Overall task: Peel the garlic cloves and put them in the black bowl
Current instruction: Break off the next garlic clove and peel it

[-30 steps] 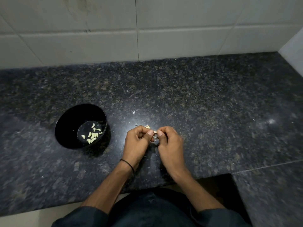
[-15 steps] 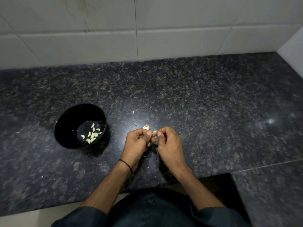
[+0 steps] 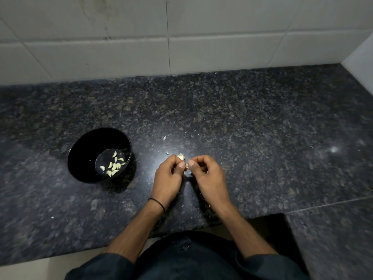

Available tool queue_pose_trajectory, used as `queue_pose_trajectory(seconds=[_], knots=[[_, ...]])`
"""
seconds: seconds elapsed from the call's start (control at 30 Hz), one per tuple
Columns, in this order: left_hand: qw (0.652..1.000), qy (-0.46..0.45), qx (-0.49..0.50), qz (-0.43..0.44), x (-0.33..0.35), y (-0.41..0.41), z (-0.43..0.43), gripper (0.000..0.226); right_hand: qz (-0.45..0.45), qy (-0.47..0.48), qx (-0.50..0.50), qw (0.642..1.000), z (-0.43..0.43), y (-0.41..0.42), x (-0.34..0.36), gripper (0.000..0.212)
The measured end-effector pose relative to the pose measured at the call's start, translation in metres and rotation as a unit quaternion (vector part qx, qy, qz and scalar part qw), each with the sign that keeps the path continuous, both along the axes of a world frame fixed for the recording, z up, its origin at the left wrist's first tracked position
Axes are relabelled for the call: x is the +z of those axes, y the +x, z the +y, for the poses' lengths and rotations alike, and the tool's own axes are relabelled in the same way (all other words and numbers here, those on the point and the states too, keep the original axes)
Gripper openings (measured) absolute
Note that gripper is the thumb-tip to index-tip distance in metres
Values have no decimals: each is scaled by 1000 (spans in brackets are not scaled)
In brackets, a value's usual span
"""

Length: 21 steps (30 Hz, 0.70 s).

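I'm mid-peel, my left hand (image 3: 168,176) and right hand (image 3: 209,175) pinching a garlic clove (image 3: 181,157) between them; once bare, it should go left into the black bowl (image 3: 80,142).

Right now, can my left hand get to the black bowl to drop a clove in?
Probably yes. The black bowl sits open on the countertop left of the left hand, nothing standing between them. That hand is occupied, though: it and the right hand both pinch the garlic clove.

Dark speckled granite countertop (image 3: 252,118) is backed by a wall of large white tiles (image 3: 121,57). A white side wall (image 3: 361,63) is met at right. A pale floor strip (image 3: 30,269) is seen below.
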<state>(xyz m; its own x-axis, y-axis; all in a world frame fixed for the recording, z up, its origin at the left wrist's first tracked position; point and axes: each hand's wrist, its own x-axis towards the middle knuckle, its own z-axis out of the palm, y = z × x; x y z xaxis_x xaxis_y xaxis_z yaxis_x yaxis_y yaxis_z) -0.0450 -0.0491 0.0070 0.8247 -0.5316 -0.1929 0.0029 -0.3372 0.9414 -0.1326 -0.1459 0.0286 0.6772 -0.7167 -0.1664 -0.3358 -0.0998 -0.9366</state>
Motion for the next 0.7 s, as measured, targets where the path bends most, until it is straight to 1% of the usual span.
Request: queue_pose_trajectory(seconds=[0.07, 0.1, 0.17, 0.23, 0.27, 0.37, 0.43, 0.5, 0.53, 0.63, 0.7], knots=[[1000, 13, -12, -22, 0, 0, -1, 28, -1, 11, 8, 1000, 0, 2, 0, 10], [1000, 6, -17, -2, 1, 0, -2, 30, -8, 34, 5, 999, 0, 3, 0, 11], [996, -28, -14, 89, 5, -3, -5, 32, -26, 112, -16, 993, 1, 4, -2, 10], [982, -48, -5, 182, 9, -5, -8, 34, -38, 201, -40, 978, 3, 5, -4, 9], [976, -55, -3, 212, 9, -5, -8, 33, -43, 237, -46, 969, 4, 6, -5, 8], [960, -86, -2, 268, 9, -5, -6, 29, -62, 327, -55, 942, 2, 7, -6, 8], [953, -93, 5, 287, 11, -6, -6, 28, -64, 353, -59, 932, 0, 7, -7, 8], [960, -86, 1, 266, 13, -9, -7, 28, -59, 341, -60, 936, -1, 5, -8, 8], [968, -77, -2, 240, 12, -10, -7, 29, -56, 325, -59, 942, 0, 5, -7, 7], [988, -55, -10, 147, 8, -12, -8, 30, -47, 252, -67, 964, -1, 5, -3, 8], [992, -41, -10, 118, 7, -10, -7, 28, -44, 198, -68, 977, -1, 4, -3, 7]])
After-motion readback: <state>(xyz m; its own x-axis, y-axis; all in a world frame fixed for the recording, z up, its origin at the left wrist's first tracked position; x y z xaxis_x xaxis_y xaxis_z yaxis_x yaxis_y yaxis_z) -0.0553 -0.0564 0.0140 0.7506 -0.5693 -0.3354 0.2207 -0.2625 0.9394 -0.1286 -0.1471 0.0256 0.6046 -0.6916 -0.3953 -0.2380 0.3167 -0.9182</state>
